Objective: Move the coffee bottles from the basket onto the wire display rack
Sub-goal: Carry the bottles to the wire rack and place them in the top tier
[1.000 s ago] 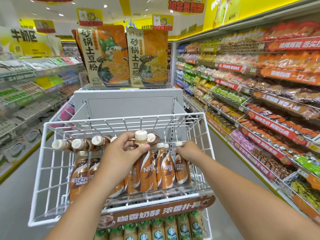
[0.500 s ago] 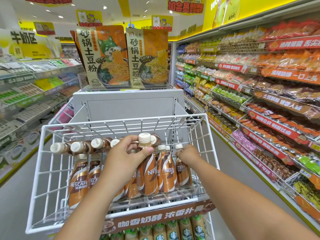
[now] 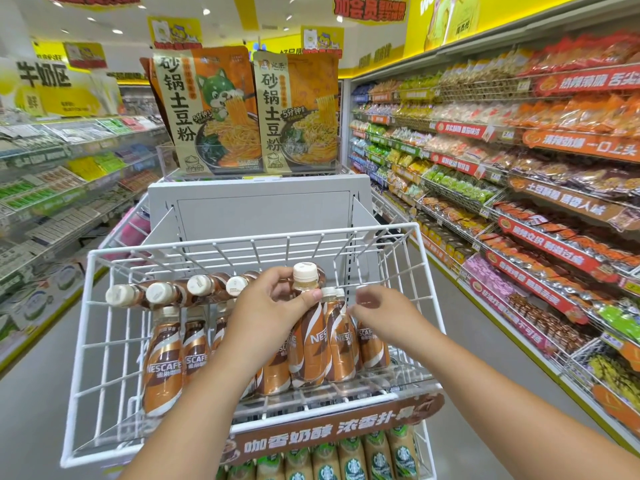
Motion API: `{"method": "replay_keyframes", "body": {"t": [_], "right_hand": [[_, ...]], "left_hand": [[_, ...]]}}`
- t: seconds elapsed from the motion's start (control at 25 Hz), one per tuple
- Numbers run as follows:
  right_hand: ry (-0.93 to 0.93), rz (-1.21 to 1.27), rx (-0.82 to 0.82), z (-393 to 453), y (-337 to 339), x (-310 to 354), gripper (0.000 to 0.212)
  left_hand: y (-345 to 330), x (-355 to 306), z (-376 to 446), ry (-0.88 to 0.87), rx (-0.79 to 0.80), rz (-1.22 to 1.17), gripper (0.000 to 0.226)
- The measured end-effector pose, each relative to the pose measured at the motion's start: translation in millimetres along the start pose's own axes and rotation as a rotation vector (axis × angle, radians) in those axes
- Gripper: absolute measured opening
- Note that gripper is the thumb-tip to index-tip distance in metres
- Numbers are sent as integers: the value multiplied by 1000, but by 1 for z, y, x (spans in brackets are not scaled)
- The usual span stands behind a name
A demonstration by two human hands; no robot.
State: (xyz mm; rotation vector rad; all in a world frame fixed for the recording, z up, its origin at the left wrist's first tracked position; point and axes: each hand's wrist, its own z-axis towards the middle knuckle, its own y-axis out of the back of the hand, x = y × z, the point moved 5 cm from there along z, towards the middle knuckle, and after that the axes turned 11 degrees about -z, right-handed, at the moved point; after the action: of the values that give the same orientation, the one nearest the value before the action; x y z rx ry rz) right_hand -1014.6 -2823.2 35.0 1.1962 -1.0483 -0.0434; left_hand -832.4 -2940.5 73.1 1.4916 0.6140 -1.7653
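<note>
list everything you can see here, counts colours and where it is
wire display rack: one, white, centre foreground
upright coffee bottles: at least six, brown and cream, standing in the rack's front row
lying coffee bottles: four, cream caps toward the camera, back left of the rack
banner: one, brown with white text, rack's front edge
green-logo bottles: several, beige, tier below
noodle packs: two, orange and cream, top of the stand behind
snack shelves: mostly orange and red, right aisle
left hand: grips one upright bottle's neck
right hand: loosely curled above the right bottles, holds nothing
</note>
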Motion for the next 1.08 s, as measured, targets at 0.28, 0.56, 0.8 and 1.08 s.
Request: {"method": "replay_keyframes", "body": {"t": [0.28, 0.56, 0.8, 1.08], "right_hand": [[160, 132, 50, -42, -36, 27, 68], [119, 205, -23, -42, -33, 17, 71], [-1, 191, -107, -37, -8, -10, 73], [-146, 86, -166, -25, 3, -32, 36]], "left_hand": [[-9, -4, 0, -39, -60, -41, 33], [0, -6, -10, -149, 12, 251, 49], [21, 11, -25, -342, 46, 881, 73], [20, 51, -33, -320, 103, 1030, 84]]}}
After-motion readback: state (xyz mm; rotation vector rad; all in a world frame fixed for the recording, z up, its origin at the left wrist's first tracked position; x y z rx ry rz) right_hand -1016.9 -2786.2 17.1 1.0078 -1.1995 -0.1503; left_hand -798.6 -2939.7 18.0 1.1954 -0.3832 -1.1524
